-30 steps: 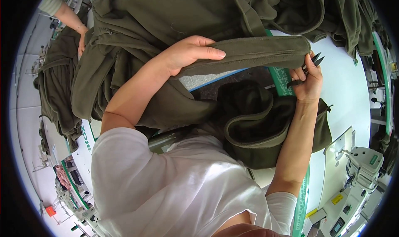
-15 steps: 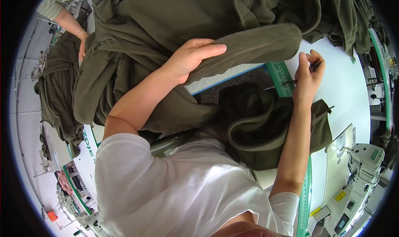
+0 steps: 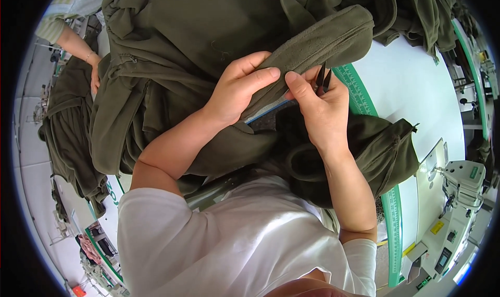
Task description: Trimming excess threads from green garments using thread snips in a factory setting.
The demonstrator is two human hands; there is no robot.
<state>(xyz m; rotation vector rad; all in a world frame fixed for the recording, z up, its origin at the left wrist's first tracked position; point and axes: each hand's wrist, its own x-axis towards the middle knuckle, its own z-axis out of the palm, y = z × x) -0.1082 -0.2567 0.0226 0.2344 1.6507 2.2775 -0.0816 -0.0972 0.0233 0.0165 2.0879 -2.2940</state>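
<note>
My left hand grips the edge of an olive-green fleece garment, thumb on top, with a seamed flap stretching off to the upper right. Close beside it, my right hand has its thumb and forefinger at the flap's lower edge. Black thread snips are held in that same hand, their two points apart and directed away from me. Whether the right fingertips pinch the fleece or only touch it, I cannot tell. More of the dark green cloth bunches below my right forearm, over my lap.
A co-worker's hand rests on the cloth at the upper left, near a hanging heap of green garments. The white tabletop has a green ruler strip along its edge. At the lower right stands a white sewing machine.
My right hand has moved left, from the flap's far end to beside my left hand, bringing the snips along. The flap now tilts more steeply upward, turned to show its seam.
</note>
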